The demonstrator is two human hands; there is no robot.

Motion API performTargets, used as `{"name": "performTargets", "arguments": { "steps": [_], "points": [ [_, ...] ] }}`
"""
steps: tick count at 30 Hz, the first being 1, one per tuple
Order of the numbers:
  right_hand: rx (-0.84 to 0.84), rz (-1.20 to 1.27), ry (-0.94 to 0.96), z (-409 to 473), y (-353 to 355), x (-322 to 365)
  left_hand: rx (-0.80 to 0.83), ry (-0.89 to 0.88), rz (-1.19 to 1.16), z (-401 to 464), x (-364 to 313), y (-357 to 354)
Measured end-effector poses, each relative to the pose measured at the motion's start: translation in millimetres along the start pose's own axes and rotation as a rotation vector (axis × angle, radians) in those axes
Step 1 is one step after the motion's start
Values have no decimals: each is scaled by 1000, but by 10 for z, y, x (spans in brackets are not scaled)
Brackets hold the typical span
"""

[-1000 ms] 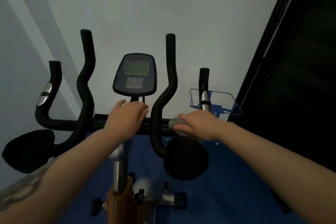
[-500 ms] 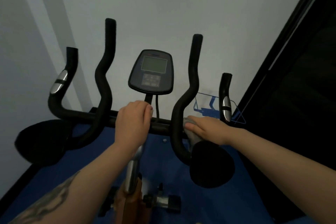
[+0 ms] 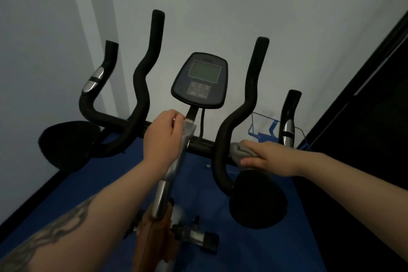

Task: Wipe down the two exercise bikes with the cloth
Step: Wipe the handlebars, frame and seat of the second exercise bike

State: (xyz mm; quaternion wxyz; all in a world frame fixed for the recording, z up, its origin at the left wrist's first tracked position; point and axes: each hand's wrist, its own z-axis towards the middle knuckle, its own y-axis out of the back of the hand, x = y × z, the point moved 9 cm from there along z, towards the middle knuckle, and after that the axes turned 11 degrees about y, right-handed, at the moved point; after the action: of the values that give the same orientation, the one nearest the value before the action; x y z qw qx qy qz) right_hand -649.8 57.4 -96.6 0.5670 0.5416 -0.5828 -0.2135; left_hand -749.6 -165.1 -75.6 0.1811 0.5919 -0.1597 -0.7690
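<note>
One exercise bike fills the view, with black handlebars [image 3: 141, 86], a console [image 3: 199, 81] and a silver stem [image 3: 174, 168]. My left hand [image 3: 163, 137] grips the middle of the crossbar where the stem meets it, fingers curled over the top. A grey cloth [image 3: 239, 150] lies bunched on the crossbar just right of the inner right bar. My right hand [image 3: 267, 158] holds it there, fingers over it and thumb underneath. A second bike is not in view.
Two black arm pads [image 3: 257, 201] [image 3: 68, 146] jut toward me on either side. Blue floor [image 3: 88, 187] lies below, a white wall stands behind, and a dark panel [image 3: 364, 117] closes the right. A blue wire rack [image 3: 262, 130] sits behind the right grip.
My view has shifted, so the bike sits further right and larger. My left hand's fingers have curled tighter over the crossbar. The right hand stays on the cloth at the same spot.
</note>
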Motion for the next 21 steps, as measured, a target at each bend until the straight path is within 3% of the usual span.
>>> {"name": "performTargets", "arguments": {
  "steps": [3,8,12,14,16,21],
  "points": [
    [-47,-36,-8,-285,103,-58,-1,-22,76,-20,-14,-23],
    [-604,260,-52,-768,148,211,17,-44,91,-74,-107,-10],
    [-859,-35,-85,-929,-282,688,65,-103,-166,-588,-269,-95],
    [-976,-169,-80,-976,-349,869,28,-106,-195,-854,-222,-97],
    [-992,-235,-71,-985,-387,954,-36,-85,-167,-844,-72,7],
    [-1055,355,-139,-832,33,719,64,-66,-68,-251,-1,112]
  ]
}}
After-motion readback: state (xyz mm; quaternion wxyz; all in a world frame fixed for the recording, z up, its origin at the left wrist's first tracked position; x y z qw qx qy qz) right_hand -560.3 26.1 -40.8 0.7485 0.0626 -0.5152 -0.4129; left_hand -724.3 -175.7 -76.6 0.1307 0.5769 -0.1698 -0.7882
